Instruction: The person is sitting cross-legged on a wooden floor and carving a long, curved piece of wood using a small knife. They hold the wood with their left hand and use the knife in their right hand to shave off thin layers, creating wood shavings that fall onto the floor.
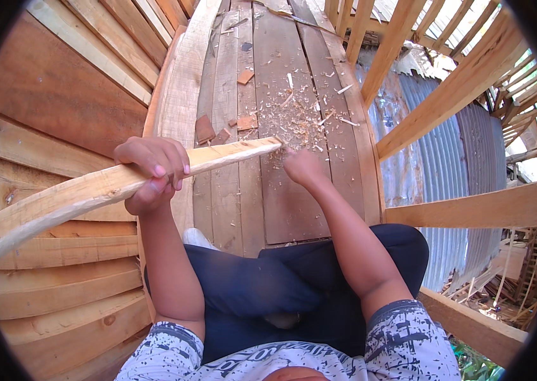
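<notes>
A long, curved piece of pale wood (84, 193) crosses in front of me, running from the left rim to a narrow tip near the middle. My left hand (153, 168) is closed around it, with the fingers over the top and the thumb on the near side. Just beyond the tip, my right hand (305, 167) is closed and held low over the floorboards. Its fingers are mostly turned away, so whatever they hold, if anything, is hidden. Wood shavings (310, 130) lie scattered around the tip.
Reddish wood offcuts (205, 129) lie on the plank floor (225, 209). A wall of overlapping boards (59, 289) rises close on my left. Wooden railing bars (465, 209) stand on the right, with corrugated metal sheets (437, 146) beyond them. My crossed legs (256, 279) are just below.
</notes>
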Tool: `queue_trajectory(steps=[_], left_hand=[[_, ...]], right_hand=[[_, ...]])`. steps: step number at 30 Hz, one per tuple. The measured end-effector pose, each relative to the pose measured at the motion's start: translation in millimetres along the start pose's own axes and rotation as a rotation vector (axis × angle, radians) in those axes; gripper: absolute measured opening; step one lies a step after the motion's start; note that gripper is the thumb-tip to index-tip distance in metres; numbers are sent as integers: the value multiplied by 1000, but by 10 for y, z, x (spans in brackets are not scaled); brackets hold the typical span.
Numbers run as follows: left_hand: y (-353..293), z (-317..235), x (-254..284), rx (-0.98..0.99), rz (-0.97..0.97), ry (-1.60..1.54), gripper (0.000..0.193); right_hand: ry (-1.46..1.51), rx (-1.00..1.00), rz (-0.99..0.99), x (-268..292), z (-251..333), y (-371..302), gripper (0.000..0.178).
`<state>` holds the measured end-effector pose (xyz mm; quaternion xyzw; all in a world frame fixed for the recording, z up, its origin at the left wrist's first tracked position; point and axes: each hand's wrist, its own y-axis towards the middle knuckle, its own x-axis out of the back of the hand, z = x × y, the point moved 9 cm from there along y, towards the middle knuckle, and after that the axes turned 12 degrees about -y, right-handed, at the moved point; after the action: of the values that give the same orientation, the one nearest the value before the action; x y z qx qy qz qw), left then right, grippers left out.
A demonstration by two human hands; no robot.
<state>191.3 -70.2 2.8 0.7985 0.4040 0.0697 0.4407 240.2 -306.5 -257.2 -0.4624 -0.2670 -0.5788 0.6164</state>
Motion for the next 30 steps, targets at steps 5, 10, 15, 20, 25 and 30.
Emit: queue_trajectory(steps=[5,10,15,20,25,30], left_hand=[[-139,-16,137,-4,-167,50,13],[-103,45,103,-4,-181,21,13],[-172,1,181,4,-268,93,10],[-205,77,306,-14,-471,100,17],[-139,72,291,8,-517,231,54],[-81,100,181,63,-480,285,87]], right_hand=[[268,190,147,616,1041,-601,59],[237,-25,75,-140,208,-161,57],[246,56,160,268,595,-190,58],[324,133,-10,155,697,-286,58],[371,-43,210,-21,273,33,54],[405,250,-40,391,845,-263,60]])
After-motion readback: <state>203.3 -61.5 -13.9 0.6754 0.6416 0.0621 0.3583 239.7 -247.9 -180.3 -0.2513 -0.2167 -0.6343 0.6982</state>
